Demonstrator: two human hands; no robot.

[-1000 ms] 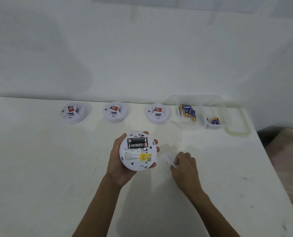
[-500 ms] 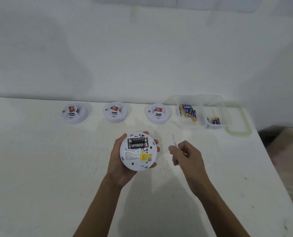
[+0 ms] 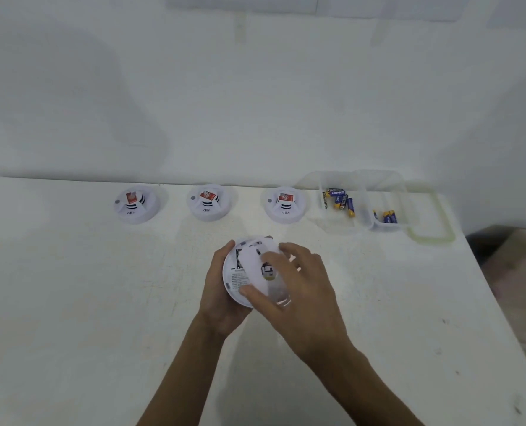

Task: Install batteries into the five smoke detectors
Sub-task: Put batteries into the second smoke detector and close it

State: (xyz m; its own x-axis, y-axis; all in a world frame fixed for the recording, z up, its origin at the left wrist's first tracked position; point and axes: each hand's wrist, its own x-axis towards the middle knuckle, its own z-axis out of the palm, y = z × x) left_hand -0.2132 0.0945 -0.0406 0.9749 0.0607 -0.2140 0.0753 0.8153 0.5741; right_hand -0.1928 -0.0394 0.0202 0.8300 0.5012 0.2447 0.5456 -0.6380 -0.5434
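Observation:
My left hand grips a white round smoke detector from below, its back side facing up. My right hand holds a white cover plate over that back, thumb and fingers curled at its rim; the batteries in the compartment are hidden under the plate. Three more white smoke detectors stand in a row at the table's back: left, middle and right, each with a red label on top. Blue batteries lie in a clear plastic box.
A second clear box compartment holds a few more blue batteries. Its pale lid lies to the right, close to the table's right edge. A white wall rises behind the table.
My right hand picked the cover plate up off the table, carried it left and brought it down over the detector's back. The left hand kept the detector still.

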